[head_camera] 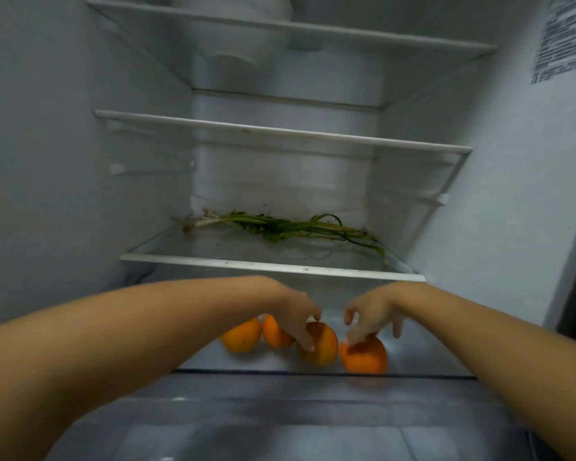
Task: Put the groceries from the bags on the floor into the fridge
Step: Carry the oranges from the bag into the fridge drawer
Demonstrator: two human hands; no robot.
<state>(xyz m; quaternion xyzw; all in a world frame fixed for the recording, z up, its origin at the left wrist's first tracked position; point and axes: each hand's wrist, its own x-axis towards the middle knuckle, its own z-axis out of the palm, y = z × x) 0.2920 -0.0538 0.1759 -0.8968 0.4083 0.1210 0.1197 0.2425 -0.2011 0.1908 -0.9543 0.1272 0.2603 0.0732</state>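
fingers (308, 341) of my left hand (298, 314) curl down over the top of a round orange (323, 344), thumb tip at its crown, so the hand grips that fruit. my right hand (371, 314) has its fingers spread and loosely bent; the fingertips (353, 337) touch the top of the rightmost orange (366, 356), but i can't tell whether they pinch it or only rest there.

four oranges sit in a row on the lowest glass shelf (280, 361) of the fridge, over the clear drawer (280, 410). the two under my hands are just beside each other. left of them a third orange (273, 332) is partly hidden behind my left hand, and the leftmost orange (241, 337) touches or nearly touches it. their skins look smooth and slightly dimpled, matte orange, with a duller brownish cast on the one i grip.

one shelf up, a limp bundle of green stalks (280, 227) with pale root ends lies flat across the glass, roots to the left, thin leaves trailing right toward the shelf's front edge. that shelf has a white plastic trim strip (270, 266) speckled with small dark flecks. above it are two more glass shelves with white trim, and a rounded white moulded housing (233, 38) on the back wall. the fridge walls (64, 161) are smooth white plastic, and a blurred printed label (566, 38) is stuck on the right wall.
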